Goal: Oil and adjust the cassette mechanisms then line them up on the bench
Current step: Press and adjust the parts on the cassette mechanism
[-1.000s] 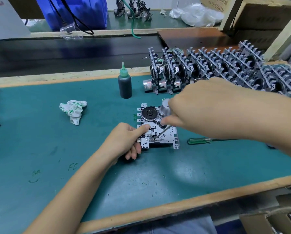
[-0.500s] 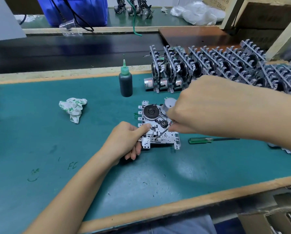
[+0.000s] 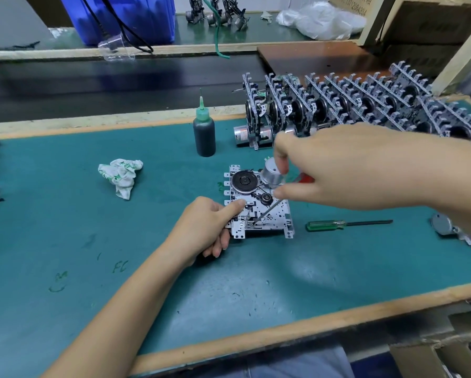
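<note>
A silver cassette mechanism [image 3: 276,216] lies flat on the green bench mat [image 3: 65,230], with a black flywheel and a round motor on top. My left hand [image 3: 201,227] grips its left edge, thumb pressed on the plate. My right hand [image 3: 346,170] holds a red-handled screwdriver [image 3: 267,212] whose thin shaft slants down to a point near the plate's front. A dark oil bottle [image 3: 204,135] with a green needle tip stands behind. Several finished mechanisms [image 3: 338,105] stand on edge in a row at the back right.
A green-handled screwdriver [image 3: 346,224] lies right of the mechanism. A crumpled white rag [image 3: 121,175] sits to the left. A loose motor part [image 3: 444,225] lies at the far right. A blue crate [image 3: 125,17] and plastic bags stand beyond a dark belt.
My right hand has shifted slightly on the screwdriver while its tip stays on the plate. My left hand keeps its hold and the mechanism has not moved.
</note>
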`<state>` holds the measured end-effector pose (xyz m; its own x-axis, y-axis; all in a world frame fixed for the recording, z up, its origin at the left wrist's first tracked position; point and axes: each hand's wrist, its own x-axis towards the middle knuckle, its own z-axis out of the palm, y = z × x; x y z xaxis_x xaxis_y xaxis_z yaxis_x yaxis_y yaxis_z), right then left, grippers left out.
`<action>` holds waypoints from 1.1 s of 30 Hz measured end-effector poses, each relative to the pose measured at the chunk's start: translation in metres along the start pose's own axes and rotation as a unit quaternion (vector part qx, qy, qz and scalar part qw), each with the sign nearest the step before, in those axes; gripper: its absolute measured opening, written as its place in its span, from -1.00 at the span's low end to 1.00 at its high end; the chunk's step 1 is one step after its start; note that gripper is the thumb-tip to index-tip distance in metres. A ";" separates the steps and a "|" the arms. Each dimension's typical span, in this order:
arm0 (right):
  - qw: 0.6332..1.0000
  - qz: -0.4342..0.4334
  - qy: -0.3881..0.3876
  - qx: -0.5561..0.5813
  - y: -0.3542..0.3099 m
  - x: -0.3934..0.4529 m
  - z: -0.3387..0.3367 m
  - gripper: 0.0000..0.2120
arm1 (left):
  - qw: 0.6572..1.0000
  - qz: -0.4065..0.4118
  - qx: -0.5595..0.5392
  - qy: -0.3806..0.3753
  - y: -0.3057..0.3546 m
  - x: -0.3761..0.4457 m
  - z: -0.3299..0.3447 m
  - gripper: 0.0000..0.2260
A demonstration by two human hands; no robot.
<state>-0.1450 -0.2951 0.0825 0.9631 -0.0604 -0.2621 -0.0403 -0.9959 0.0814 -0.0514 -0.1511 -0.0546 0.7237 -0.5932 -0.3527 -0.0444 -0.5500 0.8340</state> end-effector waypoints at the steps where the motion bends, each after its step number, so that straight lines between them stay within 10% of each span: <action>1: 1.000 -0.008 -0.002 0.005 0.001 -0.002 -0.001 -0.76 | 1.000 -0.001 -0.001 -0.001 0.000 0.000 0.000 -0.37; 15: 0.987 -0.074 0.049 -0.136 -0.008 -0.002 -0.002 -0.60 | 1.000 -0.004 0.020 -0.003 0.000 -0.001 -0.001 -0.33; 23: 0.994 0.007 -0.082 0.079 0.006 0.006 0.005 -0.56 | 1.000 -0.004 0.024 -0.004 0.002 -0.002 -0.001 -0.32; 33: 0.996 -0.030 -0.023 0.079 0.005 -0.002 -0.001 -0.81 | 1.000 -0.004 0.023 -0.011 0.003 -0.003 -0.001 -0.37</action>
<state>-0.1471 -0.2999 0.0844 0.9521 -0.0001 -0.3059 -0.0281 -0.9958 -0.0872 -0.0534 -0.1504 -0.0506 0.7089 -0.6016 -0.3683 -0.0710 -0.5803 0.8113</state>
